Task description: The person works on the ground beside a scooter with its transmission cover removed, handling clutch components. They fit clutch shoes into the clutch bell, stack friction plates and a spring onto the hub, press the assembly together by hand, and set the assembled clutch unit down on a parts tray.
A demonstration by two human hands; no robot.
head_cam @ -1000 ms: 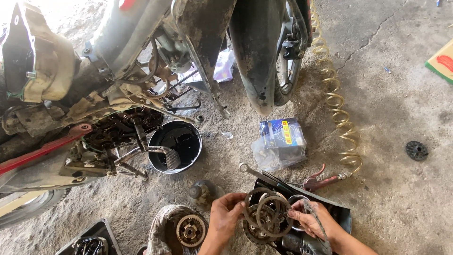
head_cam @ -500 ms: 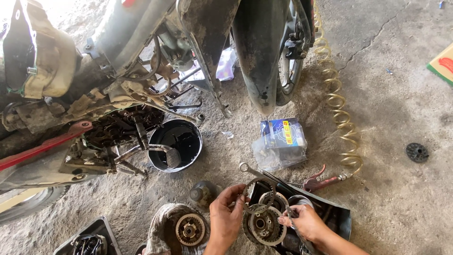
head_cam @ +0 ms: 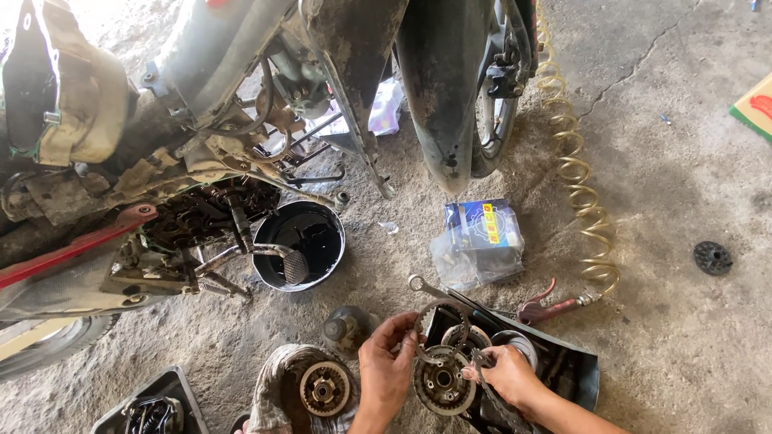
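The head view looks down on a rough grey concrete floor point(head_cam: 691, 161) beside a dismantled motorcycle point(head_cam: 241, 96) with its engine side open.

At the bottom centre, the left hand point(head_cam: 386, 366) has its fingers point(head_cam: 402, 328) closed around a thin, toothed metal clutch ring point(head_cam: 441, 323), lifted and tilted just above a round, greasy clutch hub with a ring of holes point(head_cam: 441, 384). The right hand point(head_cam: 507, 376) rests at the hub's right edge; its fingers point(head_cam: 476, 371) are curled against the rim, steadying it, though how firmly they grip cannot be told. Ring and hub sit over the near-left corner of a black, oil-stained plastic tray point(head_cam: 575, 370), where a silver ring spanner point(head_cam: 438, 291) lies across the far edge.

To the left of the hands, a second round gear-like clutch part point(head_cam: 324, 389) lies on a dirty grey rag point(head_cam: 273, 386), and a dark cylindrical metal part point(head_cam: 344, 328) stands just beyond it. Further up, a black bucket of dark used oil point(head_cam: 310, 237) stands under the engine, with the kick-start pedal point(head_cam: 291, 265) hanging over it. A blue cardboard box in a clear plastic bag point(head_cam: 481, 237) lies beyond the tray, near a coiled yellow air hose point(head_cam: 579, 185) ending in a red air blow gun point(head_cam: 551, 304). A small black round disc point(head_cam: 712, 258) lies well apart to the right.
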